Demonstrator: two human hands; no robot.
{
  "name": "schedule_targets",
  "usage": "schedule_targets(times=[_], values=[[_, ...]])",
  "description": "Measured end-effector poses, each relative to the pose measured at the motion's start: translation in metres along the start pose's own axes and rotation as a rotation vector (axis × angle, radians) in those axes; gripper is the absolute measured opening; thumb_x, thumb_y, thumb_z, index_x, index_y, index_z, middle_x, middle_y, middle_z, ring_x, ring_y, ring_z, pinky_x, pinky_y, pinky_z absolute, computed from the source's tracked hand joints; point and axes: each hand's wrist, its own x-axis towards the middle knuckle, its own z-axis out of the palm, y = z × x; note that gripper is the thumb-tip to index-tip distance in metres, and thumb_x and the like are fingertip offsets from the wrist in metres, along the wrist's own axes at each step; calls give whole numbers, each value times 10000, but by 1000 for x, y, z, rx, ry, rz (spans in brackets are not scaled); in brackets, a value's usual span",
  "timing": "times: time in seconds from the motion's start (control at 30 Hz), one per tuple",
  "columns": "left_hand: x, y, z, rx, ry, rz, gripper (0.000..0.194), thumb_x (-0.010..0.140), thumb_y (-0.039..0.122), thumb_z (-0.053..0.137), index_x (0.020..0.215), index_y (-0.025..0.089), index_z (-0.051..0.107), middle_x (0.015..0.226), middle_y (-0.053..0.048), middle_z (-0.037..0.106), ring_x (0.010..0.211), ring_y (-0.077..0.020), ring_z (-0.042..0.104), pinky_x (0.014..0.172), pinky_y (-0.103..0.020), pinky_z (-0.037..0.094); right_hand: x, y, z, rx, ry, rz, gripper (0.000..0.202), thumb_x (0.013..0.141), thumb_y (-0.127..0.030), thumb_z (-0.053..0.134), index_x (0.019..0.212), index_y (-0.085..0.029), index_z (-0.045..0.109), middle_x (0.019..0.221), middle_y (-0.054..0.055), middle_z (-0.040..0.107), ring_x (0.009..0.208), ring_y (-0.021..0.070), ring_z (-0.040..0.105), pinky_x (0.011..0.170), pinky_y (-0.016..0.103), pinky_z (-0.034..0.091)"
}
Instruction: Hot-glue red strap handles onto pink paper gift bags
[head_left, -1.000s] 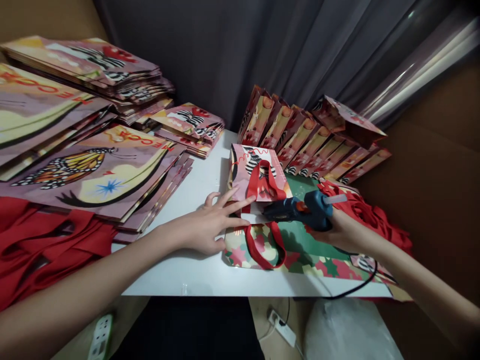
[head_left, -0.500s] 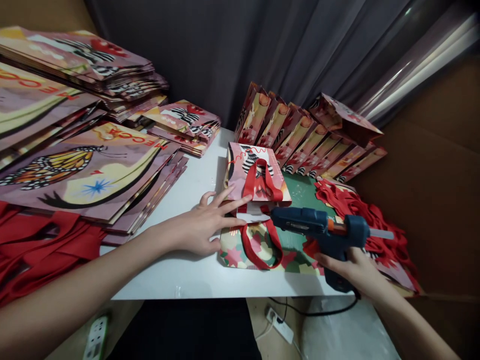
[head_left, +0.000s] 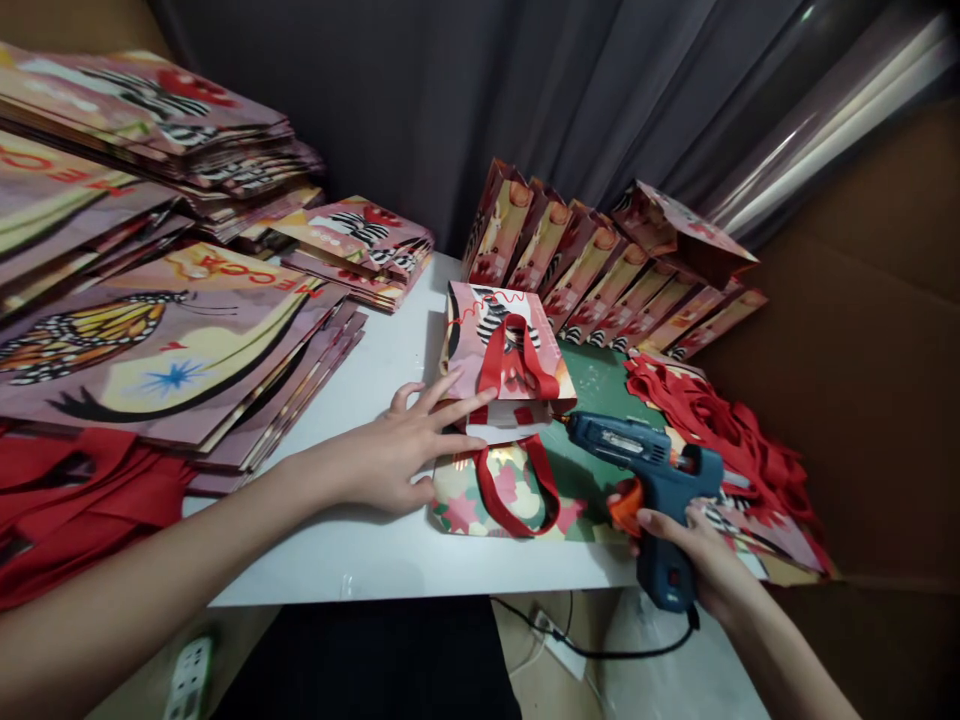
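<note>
A blue glue gun (head_left: 622,440) with an orange trigger is gripped in my right hand (head_left: 701,550). Its nozzle points left, close to the right end of the open mouth of a paper gift bag (head_left: 465,350). The bag lies on its side, pink with a zebra print. One red ribbon handle (head_left: 534,365) rests on its upper panel, and a second red handle (head_left: 551,500) loops out below the mouth. My left hand (head_left: 409,450) has its fingers spread, the fingertips resting on the bag's left edge by the mouth.
Flat printed bags (head_left: 187,350) are stacked on the left, with red ribbons (head_left: 90,500) in front. Upright bags (head_left: 577,260) line the back by a dark curtain. A heap of red ribbons (head_left: 712,420) lies on the right. The glue gun's cord (head_left: 630,655) hangs below the table edge.
The glue gun has tilted, its nozzle shifting slightly right while the handle swings down, so more of the orange trigger shows. My left hand keeps its place on the bag.
</note>
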Motion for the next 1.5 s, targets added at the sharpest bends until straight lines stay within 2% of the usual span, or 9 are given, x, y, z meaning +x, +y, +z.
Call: schedule_targets(times=[0.17, 0.3, 0.47, 0.6, 0.83, 0.97, 1.13, 1.3, 1.5], values=[[2, 1, -2, 21, -32, -16, 749, 715, 178, 583, 1428, 385, 486, 1665, 7, 76, 1480, -496, -14, 1022, -792, 236, 2, -18, 20, -205, 16, -48, 571, 489, -474, 887, 781, -224, 465, 592, -54, 625, 555, 184, 648, 467, 252, 472], [1, 3, -4, 24, -44, -31, 762, 700, 171, 601, 1423, 384, 492, 1664, -4, 97, 1482, -489, -24, 1035, -783, 227, 3, -38, 37, -384, -15, -113, 514, 505, -449, 864, 771, -216, 491, 622, -32, 634, 591, 174, 626, 481, 243, 451], [1, 4, -5, 17, -51, -36, 728, 713, 186, 588, 1410, 379, 509, 1664, -3, 92, 1480, -495, -32, 1015, -803, 227, 0, -61, 48, -610, -85, -195, 382, 556, -402, 820, 738, -215, 542, 557, -48, 561, 482, 126, 502, 417, 228, 359], [1, 4, -5, 16, -32, -21, 739, 697, 168, 592, 1401, 382, 522, 1660, -6, 119, 1483, -491, -6, 1028, -788, 243, -3, -82, 46, -762, -128, -280, 331, 567, -388, 807, 666, -215, 543, 526, -55, 507, 475, 106, 437, 416, 223, 326], [1, 6, -7, 9, -45, -22, 754, 701, 146, 597, 1408, 394, 512, 1660, -5, 123, 1491, -468, 0, 1035, -752, 286, 2, -101, 27, -882, -56, -363, 383, 499, -414, 840, 607, -210, 534, 550, -45, 499, 502, 103, 420, 424, 221, 319], [0, 5, -7, 14, -52, -25, 745, 722, 163, 588, 1422, 398, 491, 1662, -11, 112, 1489, -475, -10, 1017, -764, 288, -7, -95, 10, -753, 7, -362, 426, 471, -444, 865, 706, -205, 601, 608, -23, 554, 527, 125, 477, 440, 237, 374], [-1, 2, -3, 8, 14, 15, 685, 759, 199, 602, 1411, 388, 507, 1659, -11, 137, 1493, -463, 1, 1059, -733, 260, -24, -70, -13, -483, 152, -109, 545, 447, -499, 895, 776, -216, 565, 583, -9, 610, 498, 166, 561, 403, 252, 414], [0, 1, -1, 25, -3, 15, 741, 734, 169, 590, 1429, 402, 476, 1666, 1, 80, 1488, -475, -28, 1025, -748, 276, -30, -44, -27, -236, 103, 19, 544, 462, -465, 912, 765, -222, 532, 565, -5, 656, 518, 209, 643, 416, 266, 483], [0, 1, -1, 20, 5, 8, 751, 706, 174, 582, 1420, 391, 494, 1661, -7, 122, 1486, -481, 3, 1024, -741, 279, -17, -24, -25, -36, 132, 46, 457, 562, -354, 912, 811, -210, 557, 614, -12, 693, 492, 169, 653, 394, 220, 493]])
